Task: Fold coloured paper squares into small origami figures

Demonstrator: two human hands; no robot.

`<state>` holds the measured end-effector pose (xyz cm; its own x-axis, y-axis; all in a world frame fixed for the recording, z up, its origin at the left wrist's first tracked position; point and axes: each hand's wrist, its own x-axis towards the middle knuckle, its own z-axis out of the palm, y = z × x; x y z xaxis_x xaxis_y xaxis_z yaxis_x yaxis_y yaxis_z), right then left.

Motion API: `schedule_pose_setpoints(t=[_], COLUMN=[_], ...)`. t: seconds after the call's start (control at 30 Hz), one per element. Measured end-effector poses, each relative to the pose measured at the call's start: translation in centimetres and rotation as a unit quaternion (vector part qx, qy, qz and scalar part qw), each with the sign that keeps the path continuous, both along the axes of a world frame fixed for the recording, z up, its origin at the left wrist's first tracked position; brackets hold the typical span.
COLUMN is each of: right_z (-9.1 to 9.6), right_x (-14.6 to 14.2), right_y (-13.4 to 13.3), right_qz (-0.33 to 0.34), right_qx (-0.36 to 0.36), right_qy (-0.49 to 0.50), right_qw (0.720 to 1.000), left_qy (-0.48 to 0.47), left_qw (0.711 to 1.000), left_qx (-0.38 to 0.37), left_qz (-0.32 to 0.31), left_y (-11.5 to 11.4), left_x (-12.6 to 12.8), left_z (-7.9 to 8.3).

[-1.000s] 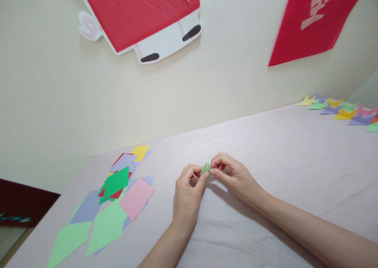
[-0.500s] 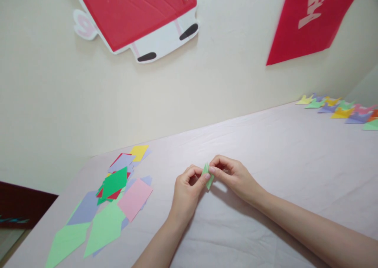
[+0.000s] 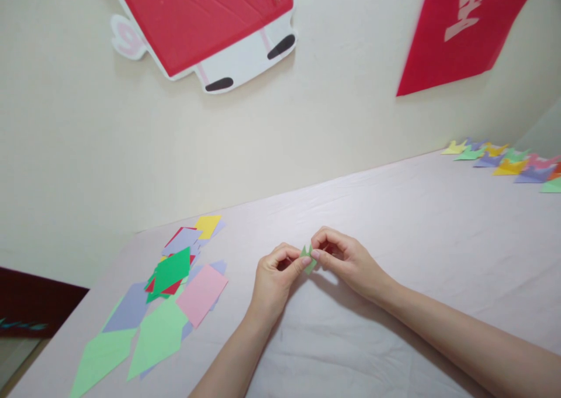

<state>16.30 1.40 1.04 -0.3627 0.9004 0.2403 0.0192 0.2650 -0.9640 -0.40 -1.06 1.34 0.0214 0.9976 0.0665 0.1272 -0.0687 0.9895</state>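
Closest to where I'm standing, the left hand point(image 3: 270, 276) is pinching a small green paper piece point(image 3: 309, 266) between thumb and fingers, and the right hand point(image 3: 348, 259) is gripping its other edge the same way. The piece is showing two points at its top, so I'm judging it partly folded, though the fingers are hiding too much to tell which folds are left. It is sitting between the hands, over the middle of the pale tabletop point(image 3: 381, 211); whether its lower end is touching, I can't tell.

Off to the left, loose flat sheets point(image 3: 202, 296) are lying overlapped, apparently unfolded: pale green, lilac, pink, green, red and yellow. Farther off to the right, finished-looking folded shapes point(image 3: 511, 168) are standing in rows. Behind everything, a red-and-white cutout point(image 3: 210, 21) and a red banner point(image 3: 464, 44) are hanging on the wall point(image 3: 350, 106).
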Motion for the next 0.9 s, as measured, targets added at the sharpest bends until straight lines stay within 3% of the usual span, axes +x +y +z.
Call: schedule_pose_setpoints(t=[0.43, 0.9], right_z=[-0.17, -0.23], right_x=[0.05, -0.23], right_y=[-0.03, -0.05], right_qz=[0.011, 0.014], right_qx=[0.003, -0.01], right_qy=[-0.005, -0.017], right_qw=[1.0, 1.0], left_qy=[-0.032, 0.025], left_qw=[0.999, 1.0], left_qx=[0.0, 0.011], left_qz=[0.004, 0.0], left_y=[0.04, -0.33], left_x=[0.05, 0.59], left_z=[-0.04, -0.66])
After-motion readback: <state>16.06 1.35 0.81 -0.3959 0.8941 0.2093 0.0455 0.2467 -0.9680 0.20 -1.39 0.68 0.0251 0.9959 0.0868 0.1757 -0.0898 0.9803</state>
